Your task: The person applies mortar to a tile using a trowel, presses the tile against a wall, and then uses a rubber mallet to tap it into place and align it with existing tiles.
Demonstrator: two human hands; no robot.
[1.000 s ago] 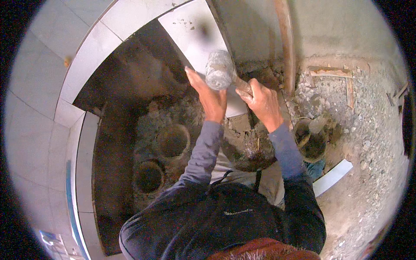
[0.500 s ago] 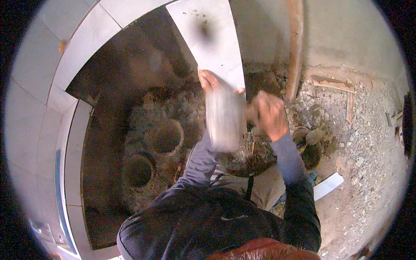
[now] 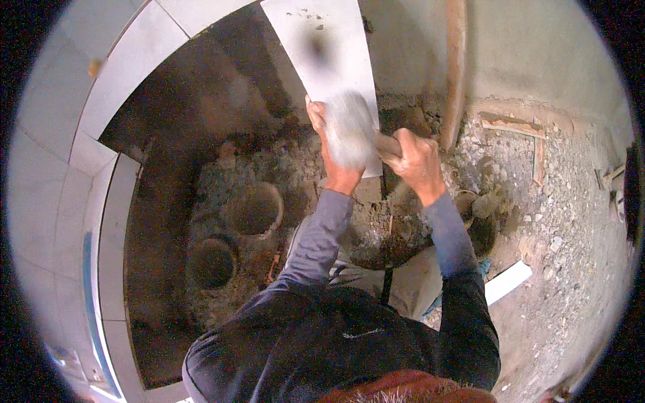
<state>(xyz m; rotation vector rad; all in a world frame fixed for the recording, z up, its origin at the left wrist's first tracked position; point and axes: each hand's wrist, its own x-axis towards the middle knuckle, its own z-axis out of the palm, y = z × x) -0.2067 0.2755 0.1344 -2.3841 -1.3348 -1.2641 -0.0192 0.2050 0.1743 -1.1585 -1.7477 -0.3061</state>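
Your right hand (image 3: pixel 418 164) grips a grey cylindrical mallet (image 3: pixel 349 134), your left hand (image 3: pixel 334 169) a white rectangular tile (image 3: pixel 349 67). Misaimed blows could bruise fingers (image 3: pixel 315 115).

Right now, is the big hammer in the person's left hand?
No, the right hand grips the mallet by its handle, while the left hand is at the white tile.

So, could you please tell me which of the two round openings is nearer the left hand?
The upper-right opening of the pair; the other, lower-left opening lies farther from the left hand.
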